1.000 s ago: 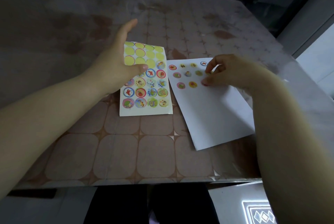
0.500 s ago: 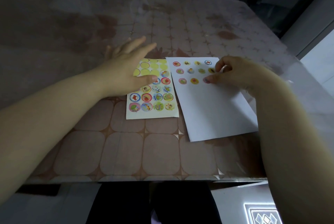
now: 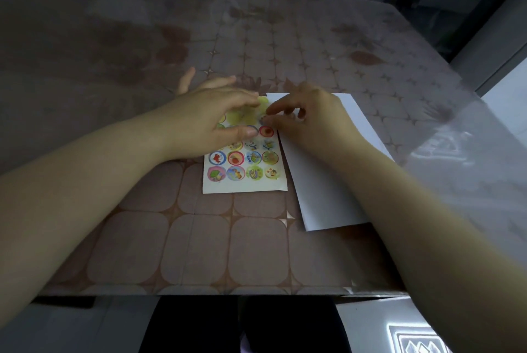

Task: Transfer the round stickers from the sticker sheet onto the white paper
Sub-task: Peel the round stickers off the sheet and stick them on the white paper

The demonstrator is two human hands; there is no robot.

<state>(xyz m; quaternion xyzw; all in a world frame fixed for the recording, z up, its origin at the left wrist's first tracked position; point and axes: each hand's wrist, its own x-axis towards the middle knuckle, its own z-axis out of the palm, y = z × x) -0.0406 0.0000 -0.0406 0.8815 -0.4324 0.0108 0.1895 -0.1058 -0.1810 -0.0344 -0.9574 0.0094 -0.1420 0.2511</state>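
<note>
The sticker sheet (image 3: 245, 178) lies flat on the table, with several colourful round stickers in its lower rows and empty yellow circles near its top. My left hand (image 3: 208, 121) rests on the sheet's upper left part, fingers straight and thumb along a sticker row. My right hand (image 3: 310, 124) reaches over from the right. Its curled index finger and thumb pinch at a round sticker (image 3: 263, 119) in the sheet's right column. The white paper (image 3: 328, 187) lies just right of the sheet, at an angle. My right hand and wrist hide the stickers on its top part.
The table (image 3: 199, 247) carries a brown tile-pattern cloth under a clear plastic cover that shines at the right. Its near edge runs across the bottom of the view. A white patterned object (image 3: 419, 341) sits below the table at the lower right.
My right hand has left the white paper and moved left onto the sticker sheet. My left hand has settled lower onto the sheet's top. The view has shifted.
</note>
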